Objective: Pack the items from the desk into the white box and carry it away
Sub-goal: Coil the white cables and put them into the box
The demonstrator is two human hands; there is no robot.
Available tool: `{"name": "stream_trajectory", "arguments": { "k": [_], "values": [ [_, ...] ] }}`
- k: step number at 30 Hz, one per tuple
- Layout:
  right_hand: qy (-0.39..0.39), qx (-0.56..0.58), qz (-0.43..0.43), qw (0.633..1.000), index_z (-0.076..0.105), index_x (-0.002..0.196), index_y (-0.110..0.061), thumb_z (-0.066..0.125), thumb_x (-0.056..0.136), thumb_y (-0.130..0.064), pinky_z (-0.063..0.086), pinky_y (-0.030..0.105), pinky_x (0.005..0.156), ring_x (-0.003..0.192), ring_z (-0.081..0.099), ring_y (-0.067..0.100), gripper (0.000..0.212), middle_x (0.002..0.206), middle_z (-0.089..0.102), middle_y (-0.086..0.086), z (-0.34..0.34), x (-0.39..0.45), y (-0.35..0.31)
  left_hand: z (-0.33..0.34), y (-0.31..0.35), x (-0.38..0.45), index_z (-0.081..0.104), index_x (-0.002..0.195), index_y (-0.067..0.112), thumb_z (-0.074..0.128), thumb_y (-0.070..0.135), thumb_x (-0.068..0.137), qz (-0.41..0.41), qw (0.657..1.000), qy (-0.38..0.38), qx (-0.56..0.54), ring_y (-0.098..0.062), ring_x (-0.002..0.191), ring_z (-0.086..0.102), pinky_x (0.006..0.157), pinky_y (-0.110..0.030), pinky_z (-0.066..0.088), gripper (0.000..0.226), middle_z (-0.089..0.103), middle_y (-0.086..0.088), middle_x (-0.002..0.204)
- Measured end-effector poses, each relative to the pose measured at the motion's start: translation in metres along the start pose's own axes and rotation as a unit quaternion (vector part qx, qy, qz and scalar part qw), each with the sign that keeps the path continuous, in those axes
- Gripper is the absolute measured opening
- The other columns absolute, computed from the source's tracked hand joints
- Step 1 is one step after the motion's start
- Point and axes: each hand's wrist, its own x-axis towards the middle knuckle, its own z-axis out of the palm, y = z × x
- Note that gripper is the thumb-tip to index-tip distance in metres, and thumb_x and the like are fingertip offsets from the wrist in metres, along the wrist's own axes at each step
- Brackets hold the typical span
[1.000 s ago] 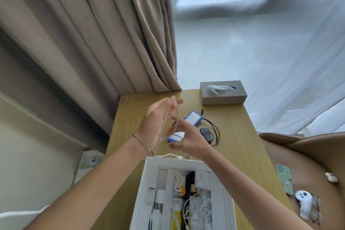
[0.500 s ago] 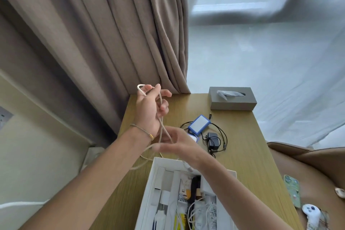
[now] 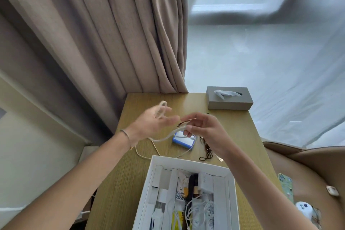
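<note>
The right hand [image 3: 205,132] pinches a pale cream cable [image 3: 168,137] between thumb and fingertips, a narrow grip closed on a doubled length of it, while the left hand [image 3: 151,125] is spread, palm toward the right hand, with a loop of the same cable hooked over its fingers; its grip is loose rather than clamped. Both hands are raised above the table [image 3: 130,164], the forearms reaching in from the lower corners, and a thin bracelet [image 3: 125,134] sits on the left wrist. From the hands the cable sags in a curve and trails onto the table, running toward the near box rim. Directly under the right hand lies a small blue-and-white device [image 3: 183,140], and just right of it a tangle of black cord [image 3: 205,152], partly hidden by the wrist. The white box [image 3: 188,161] stands open at the near edge of the table, its far rim just beside the trailing cable; it already holds white cartons, white cables, a dark strap-like item and yellow packaging, closely packed. At the far right corner of the table sits a grey tissue box [image 3: 229,98], well apart from the hands. Beige curtains [image 3: 112,33] hang at the back left edge of the table, sheer white ones [image 3: 270,52] at the back right. A brown chair [image 3: 302,166] stands beside the right edge, carrying a white controller [image 3: 304,210] and a patterned green flat item [image 3: 285,183]. Bare wood lies open left of the box.
</note>
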Motion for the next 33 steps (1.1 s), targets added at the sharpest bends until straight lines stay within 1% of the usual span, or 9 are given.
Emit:
{"name": "stream_trajectory", "arguments": {
  "k": [2, 5, 6, 11, 14, 18, 24, 29, 33],
  "values": [
    [-0.016, 0.01, -0.021, 1.0, 0.068, 0.109, 0.005, 0.066, 0.089, 0.009, 0.055, 0.027, 0.075, 0.078, 0.067, 0.025, 0.02, 0.088, 0.072, 0.02, 0.006, 0.003, -0.01, 0.013, 0.0, -0.002, 0.054, 0.137, 0.023, 0.075, 0.069, 0.062, 0.025, 0.994, -0.104, 0.022, 0.004, 0.107, 0.06, 0.09, -0.017, 0.046, 0.09, 0.055, 0.018, 0.136],
    [-0.013, 0.028, -0.05, 0.998, 0.068, 0.099, 0.003, 0.068, 0.085, 0.004, 0.055, 0.024, 0.071, 0.074, 0.069, 0.02, 0.014, 0.085, 0.071, 0.016, 0.017, 0.006, -0.021, 0.028, 0.001, -0.005, 0.063, 0.11, 0.016, 0.081, 0.05, 0.067, 0.065, 0.986, -0.15, -0.023, -0.004, 0.08, 0.057, 0.077, -0.021, 0.044, 0.057, 0.062, 0.015, 0.086],
    [-0.002, 0.039, -0.059, 0.998, 0.067, 0.095, 0.001, 0.069, 0.084, 0.004, 0.055, 0.024, 0.07, 0.072, 0.069, 0.019, 0.011, 0.082, 0.072, 0.012, 0.021, 0.006, -0.023, 0.032, 0.0, -0.005, 0.062, 0.106, 0.012, 0.081, 0.042, 0.069, 0.074, 0.985, -0.143, -0.059, -0.007, 0.078, 0.054, 0.076, -0.023, 0.044, 0.051, 0.059, 0.011, 0.082],
    [0.058, 0.066, -0.087, 0.992, 0.068, 0.087, -0.001, 0.069, 0.085, 0.011, 0.055, 0.023, 0.063, 0.066, 0.067, 0.015, 0.012, 0.075, 0.071, 0.004, 0.033, 0.001, -0.024, 0.047, -0.004, -0.01, 0.059, 0.116, -0.001, 0.069, 0.025, 0.085, 0.079, 0.973, -0.126, -0.175, -0.019, 0.096, 0.057, 0.093, -0.036, 0.047, 0.042, 0.059, -0.007, 0.098],
    [0.133, 0.038, -0.088, 0.986, 0.071, 0.09, 0.0, 0.062, 0.087, 0.013, 0.055, 0.028, 0.068, 0.074, 0.066, 0.018, 0.015, 0.079, 0.07, 0.005, 0.04, -0.001, -0.021, 0.054, -0.008, -0.013, 0.057, 0.123, 0.003, 0.062, 0.02, 0.092, 0.031, 0.927, -0.18, -0.329, -0.028, 0.111, 0.059, 0.11, -0.051, 0.04, 0.036, 0.062, -0.013, 0.108],
    [0.21, 0.052, -0.072, 0.974, 0.073, 0.108, -0.015, 0.043, 0.081, 0.017, 0.058, 0.031, 0.068, 0.084, 0.07, 0.02, 0.052, 0.098, 0.073, 0.004, 0.053, -0.003, -0.016, 0.059, -0.005, -0.014, 0.058, 0.118, 0.009, 0.055, 0.02, 0.097, 0.003, 0.867, -0.201, -0.455, -0.029, 0.093, 0.065, 0.094, -0.048, 0.053, 0.024, 0.062, -0.012, 0.101],
    [0.202, -0.097, -0.075, 0.972, 0.073, 0.122, -0.013, 0.042, 0.067, 0.026, 0.057, 0.046, 0.097, 0.114, 0.069, 0.017, 0.074, 0.119, 0.074, 0.005, 0.053, -0.002, -0.017, 0.055, -0.005, -0.011, 0.059, 0.122, 0.006, 0.064, 0.023, 0.089, -0.036, 0.906, -0.162, -0.39, -0.024, 0.078, 0.068, 0.065, -0.037, 0.057, 0.037, 0.065, -0.011, 0.094],
    [0.206, -0.154, -0.071, 0.964, 0.068, 0.13, -0.021, 0.051, 0.078, 0.02, 0.059, 0.047, 0.093, 0.118, 0.065, 0.018, 0.068, 0.124, 0.07, -0.003, 0.05, -0.01, -0.011, 0.048, -0.015, -0.008, 0.068, 0.111, 0.009, 0.069, 0.017, 0.085, -0.037, 0.916, -0.156, -0.369, -0.019, 0.067, 0.059, 0.059, -0.028, 0.048, 0.027, 0.064, -0.01, 0.085],
    [0.13, -0.015, -0.032, 0.991, 0.056, 0.142, -0.016, 0.051, 0.086, -0.002, 0.056, 0.025, 0.086, 0.115, 0.067, 0.015, 0.058, 0.136, 0.064, 0.005, 0.045, -0.014, -0.006, 0.045, -0.018, -0.008, 0.072, 0.101, 0.014, 0.072, 0.021, 0.082, -0.042, 0.918, -0.152, -0.364, -0.015, 0.067, 0.054, 0.062, -0.027, 0.04, 0.02, 0.066, -0.008, 0.091]
  ]
}}
